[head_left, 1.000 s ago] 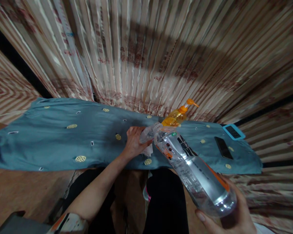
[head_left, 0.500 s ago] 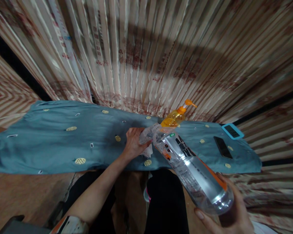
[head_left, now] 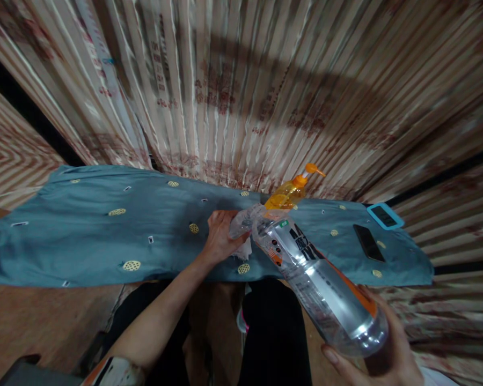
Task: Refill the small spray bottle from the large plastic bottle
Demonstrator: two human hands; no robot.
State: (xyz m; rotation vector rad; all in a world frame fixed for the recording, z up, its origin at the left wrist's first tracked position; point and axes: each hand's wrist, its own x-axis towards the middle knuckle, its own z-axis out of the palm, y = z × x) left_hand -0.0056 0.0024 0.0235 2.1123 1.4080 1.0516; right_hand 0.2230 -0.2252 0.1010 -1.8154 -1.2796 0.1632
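Observation:
My right hand (head_left: 380, 351) grips the base of a large clear plastic bottle (head_left: 314, 276) with an orange, black and white label. The bottle lies tilted, its neck pointing up and left toward my left hand (head_left: 221, 236). That hand is closed around the bottle's neck end and presses a crumpled white tissue (head_left: 243, 249) beneath it, over the blue cloth (head_left: 104, 230). Just behind the neck stands an orange pump dispenser bottle (head_left: 290, 192).
The blue patterned cloth covers a long low surface in front of striped curtains (head_left: 241, 86). A black phone (head_left: 368, 242) and a device in a blue case (head_left: 385, 216) lie at the cloth's right end. My dark-trousered legs (head_left: 273, 332) are below, over a wooden floor (head_left: 36, 321).
The bottle's base dipped and rose slightly in my right hand. The left hand stays at the neck on the tissue.

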